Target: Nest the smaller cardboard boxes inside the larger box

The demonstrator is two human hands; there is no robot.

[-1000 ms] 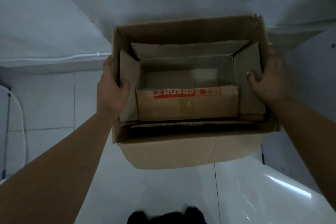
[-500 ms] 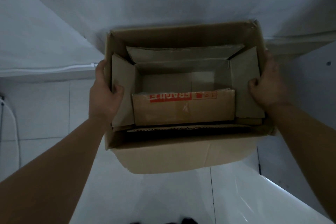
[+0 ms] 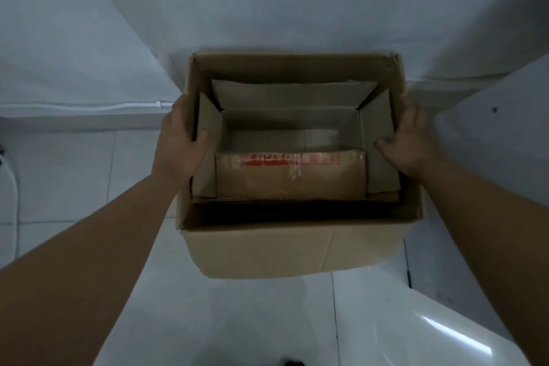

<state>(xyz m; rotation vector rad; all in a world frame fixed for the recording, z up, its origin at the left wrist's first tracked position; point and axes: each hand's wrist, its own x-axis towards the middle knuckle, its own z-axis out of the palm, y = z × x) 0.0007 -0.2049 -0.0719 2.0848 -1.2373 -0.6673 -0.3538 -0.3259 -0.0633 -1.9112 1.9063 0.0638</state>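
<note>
The person holds the big box (image 3: pixel 291 249) by its two short sides, above a white tiled floor (image 3: pixel 243 321). The left hand (image 3: pixel 181 142) is on the left wall of the big box. Its thumb hooks over the rim to the inside, and the other fingers are outside, so it is clamped on that wall. The right hand (image 3: pixel 410 140) does the same on the right wall, with a thumb or fingertip curled over the rim and the rest of the hand outside.

Inside the big box sits a smaller box (image 3: pixel 292 128) with its flaps open and standing up. It lies right between the two hands, just inward from each thumb. Its long side runs left to right, the same way as the big box. Its near flap (image 3: pixel 289 178) has red tape with print on it, too blurry to read. The smaller box sits toward the far wall, so a dark gap shows along the near side.

Both hands look about equally close to the smaller box. It seems the nesting is done for this one. If the big box is to be set down next, it probably needs to stay level so the smaller box does not slide into the gap.
</note>
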